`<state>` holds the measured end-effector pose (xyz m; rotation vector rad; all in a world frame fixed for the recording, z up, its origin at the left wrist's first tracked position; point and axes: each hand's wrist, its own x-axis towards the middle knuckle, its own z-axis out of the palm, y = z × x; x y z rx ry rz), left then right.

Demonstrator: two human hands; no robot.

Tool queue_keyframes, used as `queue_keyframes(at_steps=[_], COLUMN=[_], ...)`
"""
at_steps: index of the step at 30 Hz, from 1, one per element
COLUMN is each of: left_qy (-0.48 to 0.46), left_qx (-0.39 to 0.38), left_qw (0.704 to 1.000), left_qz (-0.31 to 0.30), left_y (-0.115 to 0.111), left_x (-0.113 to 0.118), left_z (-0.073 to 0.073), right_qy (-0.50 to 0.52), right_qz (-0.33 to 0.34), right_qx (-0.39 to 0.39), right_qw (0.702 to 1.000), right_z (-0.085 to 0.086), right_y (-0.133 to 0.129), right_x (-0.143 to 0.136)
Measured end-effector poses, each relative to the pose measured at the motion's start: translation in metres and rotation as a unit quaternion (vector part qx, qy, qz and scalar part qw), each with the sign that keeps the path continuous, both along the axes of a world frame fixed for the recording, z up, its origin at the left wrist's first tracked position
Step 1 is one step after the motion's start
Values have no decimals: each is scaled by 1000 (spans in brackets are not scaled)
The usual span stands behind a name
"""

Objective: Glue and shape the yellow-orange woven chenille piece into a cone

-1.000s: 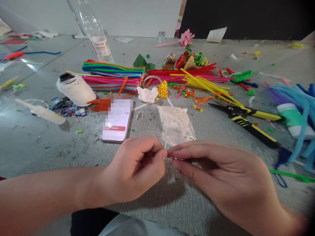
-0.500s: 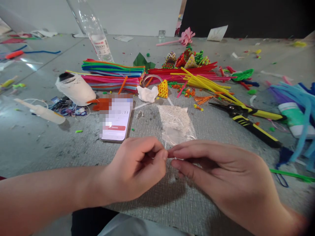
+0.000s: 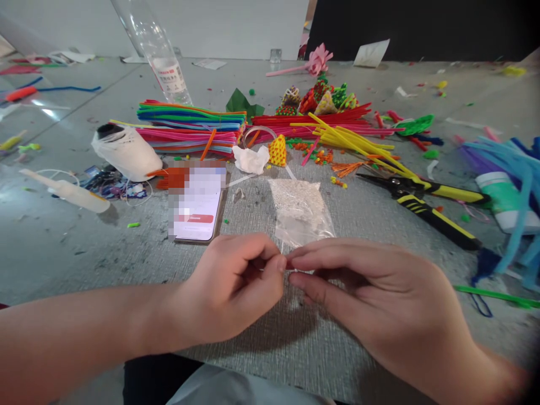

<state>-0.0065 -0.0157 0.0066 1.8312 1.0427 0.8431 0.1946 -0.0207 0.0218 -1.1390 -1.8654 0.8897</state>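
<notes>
My left hand (image 3: 242, 287) is closed in a pinch, thumb against the curled forefinger. Its tip meets the fingertips of my right hand (image 3: 363, 292), whose long fingers reach toward it with the thumb just below. A tiny pale speck shows between the right thumb and fingers, too small to name. Just beyond the hands lies a clear plastic bag of small whitish beads or grains (image 3: 297, 205). A lit phone (image 3: 200, 211), partly blurred out, rests past my left hand. Pliers with black and yellow handles (image 3: 439, 216) lie open beyond my right hand.
Bundles of coloured pipe cleaners (image 3: 192, 124) stretch across the middle, near a yellow beaded cone (image 3: 277, 151) and crumpled tissue (image 3: 251, 160). A plastic bottle (image 3: 169, 73) stands behind. To the left are a white-wrapped spool (image 3: 126, 152) and a squeeze bottle (image 3: 71, 194).
The view has shifted very slightly. My right thumb and fingertips have edged a little toward my left hand, and both hands keep their pinched pose.
</notes>
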Motion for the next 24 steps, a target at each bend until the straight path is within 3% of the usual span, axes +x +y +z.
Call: queue_keyframes(at_steps=[19,24], left_qy=[-4,-48], left_qx=[-31,-46], left_qw=[1000,997], left_qz=[-4,-46], left_y=[0,0], left_x=[-1,-3], left_z=[-2,-2], right_qy=[-58,-67], right_qz=[19,11], right_qx=[66,73], right_qw=[996,995], right_z=[-2,-3], right_y=[-1,-2], right_x=[2,3])
